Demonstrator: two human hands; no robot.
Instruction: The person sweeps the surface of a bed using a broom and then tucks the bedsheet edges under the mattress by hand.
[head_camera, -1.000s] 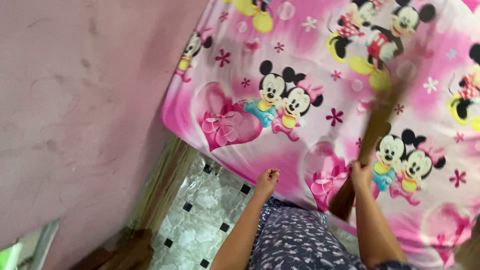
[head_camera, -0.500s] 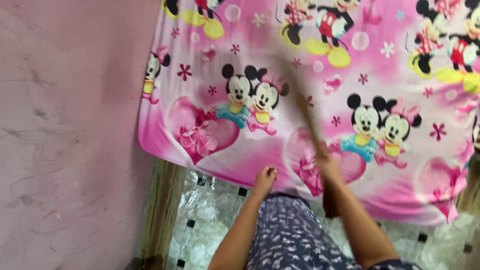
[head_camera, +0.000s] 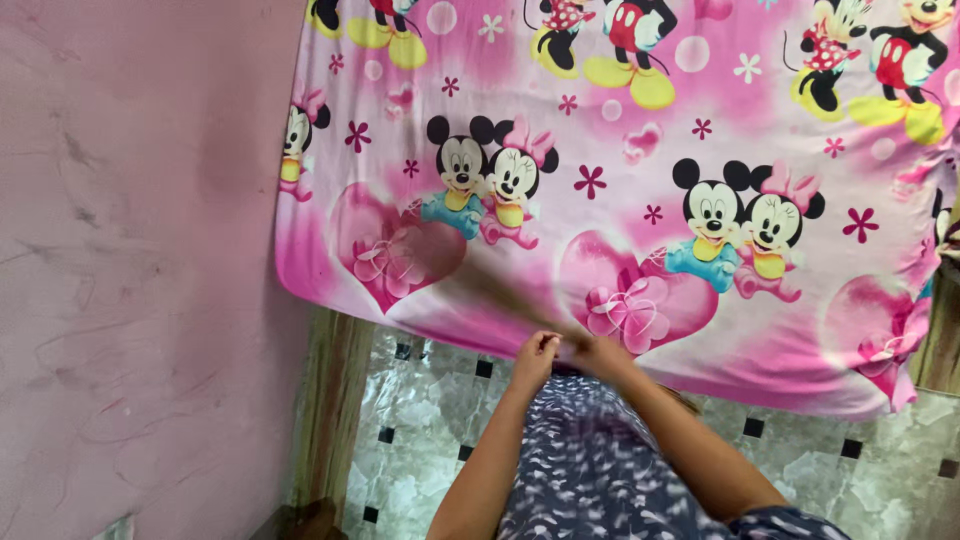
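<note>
The brown broom lies low across the near edge of the bed, a blurred streak slanting from my right hand up and to the left over the pink bedsheet. Its far end smears out over the printed heart near the sheet's left corner, too blurred for me to tell bristles from handle. My right hand is closed around the near end of the broom, fingers curled tight on it, right at the hem of the sheet. My left hand sits just beside it, nearly touching, balled into a loose fist with the knuckles up; I cannot tell whether it pinches anything, though it rests at the sheet's lower edge. Both hands come together in front of my waist, over my dark blue dress with its small white pattern. The bedsheet spreads flat across the bed, covered in cartoon mice, hearts, flowers and bubbles, and its bottom edge hangs over the side just past my hands. Under that edge the wooden bed frame shows at the left corner. Below lies the marbled grey tile floor with small black squares at the joints. To the left rises the pink wall, scuffed and streaked, standing close beside the bed's corner.
</note>
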